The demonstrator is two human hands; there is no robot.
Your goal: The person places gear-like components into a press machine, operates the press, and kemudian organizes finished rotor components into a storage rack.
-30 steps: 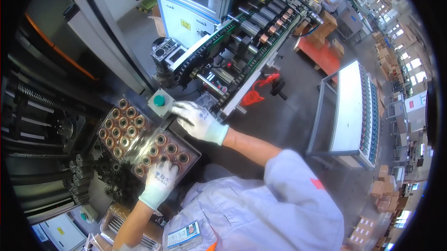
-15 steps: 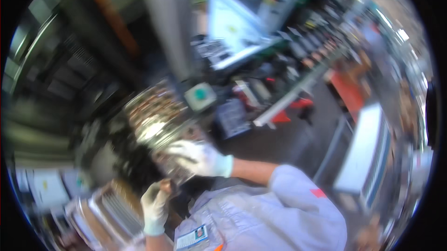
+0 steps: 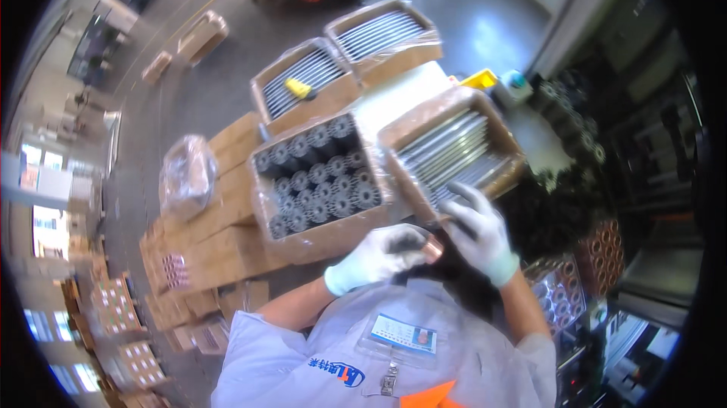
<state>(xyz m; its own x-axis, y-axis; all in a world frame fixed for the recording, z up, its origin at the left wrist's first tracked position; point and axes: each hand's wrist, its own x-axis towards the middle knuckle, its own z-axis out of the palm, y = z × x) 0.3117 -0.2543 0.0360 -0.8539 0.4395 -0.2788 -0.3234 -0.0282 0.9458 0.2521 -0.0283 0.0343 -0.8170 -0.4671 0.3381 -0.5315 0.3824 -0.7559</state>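
My left hand (image 3: 386, 255), in a white glove, is closed around a small copper-coloured cylindrical piece (image 3: 432, 249), whose end sticks out past the fingertips. To its right, my gloved right hand (image 3: 480, 232) has its fingers stretched out and apart, with nothing seen in them. Its fingertips overlap the near edge of a plastic-lined cardboard box (image 3: 416, 197) of shiny metal rods (image 3: 454, 152); whether they touch the rods I cannot tell. Left of that, another lined box (image 3: 322, 240) holds rows of grey toothed gear parts (image 3: 322, 188).
Farther off are two more boxes of rods (image 3: 307, 79) (image 3: 379, 35), one with a yellow-handled object (image 3: 301, 89) on top. Flattened cardboard (image 3: 219, 181) and a plastic-wrapped bundle (image 3: 188, 177) lie at left. Several copper rings (image 3: 603, 249) stand at right beside dark machinery.
My view has swung left from the bench and screen to the boxes. My right hand has left the tray of metal parts for the rod box; my left still holds the copper-coloured piece.
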